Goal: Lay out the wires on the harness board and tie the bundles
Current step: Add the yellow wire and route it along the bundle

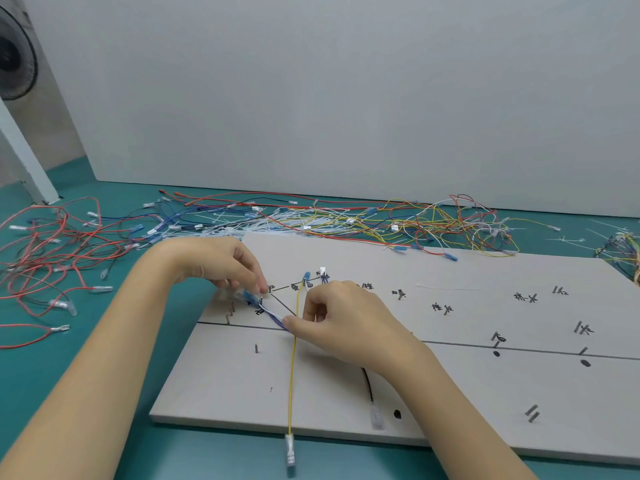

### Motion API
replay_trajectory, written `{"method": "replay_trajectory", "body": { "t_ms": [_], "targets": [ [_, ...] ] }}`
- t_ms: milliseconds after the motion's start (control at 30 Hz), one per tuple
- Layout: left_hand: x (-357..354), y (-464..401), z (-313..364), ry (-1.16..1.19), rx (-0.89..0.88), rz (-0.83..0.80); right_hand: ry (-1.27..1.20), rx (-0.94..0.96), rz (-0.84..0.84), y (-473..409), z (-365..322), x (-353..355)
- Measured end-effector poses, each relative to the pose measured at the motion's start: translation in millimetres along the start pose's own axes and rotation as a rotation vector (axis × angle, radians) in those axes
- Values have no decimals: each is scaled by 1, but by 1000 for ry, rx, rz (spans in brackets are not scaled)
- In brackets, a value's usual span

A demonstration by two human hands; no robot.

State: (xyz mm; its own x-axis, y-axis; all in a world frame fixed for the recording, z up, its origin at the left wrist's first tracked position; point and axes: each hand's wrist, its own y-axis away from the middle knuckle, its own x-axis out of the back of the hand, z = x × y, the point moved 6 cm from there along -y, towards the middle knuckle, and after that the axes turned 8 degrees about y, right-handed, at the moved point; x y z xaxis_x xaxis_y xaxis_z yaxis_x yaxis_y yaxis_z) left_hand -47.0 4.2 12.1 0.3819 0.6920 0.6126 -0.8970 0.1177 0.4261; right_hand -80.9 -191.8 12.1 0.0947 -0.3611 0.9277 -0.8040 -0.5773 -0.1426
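A pale board (pixel 433 386) lies flat on the green table (pixel 114 441), and both hands are busy at its far left corner. The left hand (pixel 221 263) reaches in over the board's left edge, fingers curled, the tips pinched on a blue terminal (pixel 250 296) right beside a short pin (pixel 261 301). From that terminal a thin blue-and-white wire (pixel 273 315) runs down and right across the board to the right hand (pixel 346 320), whose thumb and forefinger are closed on it, the other fingers folded in.

Between the hands a yellow wire (pixel 292 368) runs from a blue terminal (pixel 306 276) near the board's far edge straight down toward the near edge and hangs over it, its clear-sleeved end (pixel 289 448) off the board. A black wire (pixel 367 386) comes out from under the right forearm, ending in a clear terminal (pixel 376 416) close to the near edge. A small white connector (pixel 322 271) stands just right of the yellow wire's top end.

Black lines, handwritten marks and more pins are scattered over the board. Beyond its far edge lies a loose tangle of red, yellow, blue and white wires (pixel 346 220) with white cable ties (pixel 242 223); another red tangle (pixel 45 251) sits left of the board. A fan (pixel 14 57) is at the far left by the wall.
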Motion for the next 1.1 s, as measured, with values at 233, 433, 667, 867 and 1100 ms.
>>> {"method": "replay_trajectory", "body": {
  "t_ms": [233,433,667,867,1100],
  "targets": [
    [-2,0,-1,-19,26,-16,-2,22,-12,1,-3,-2],
    [-2,-2,-3,15,61,8,12,32,-16,2,-6,-2],
    [-4,-8,-8,26,125,29,-1,35,-42,2,-6,-1],
    [-3,-12,-8,3,139,74,-8,26,-41,2,-5,0],
    [-7,-10,-4,-14,127,55,2,40,-34,2,-6,-1]
  ]
}}
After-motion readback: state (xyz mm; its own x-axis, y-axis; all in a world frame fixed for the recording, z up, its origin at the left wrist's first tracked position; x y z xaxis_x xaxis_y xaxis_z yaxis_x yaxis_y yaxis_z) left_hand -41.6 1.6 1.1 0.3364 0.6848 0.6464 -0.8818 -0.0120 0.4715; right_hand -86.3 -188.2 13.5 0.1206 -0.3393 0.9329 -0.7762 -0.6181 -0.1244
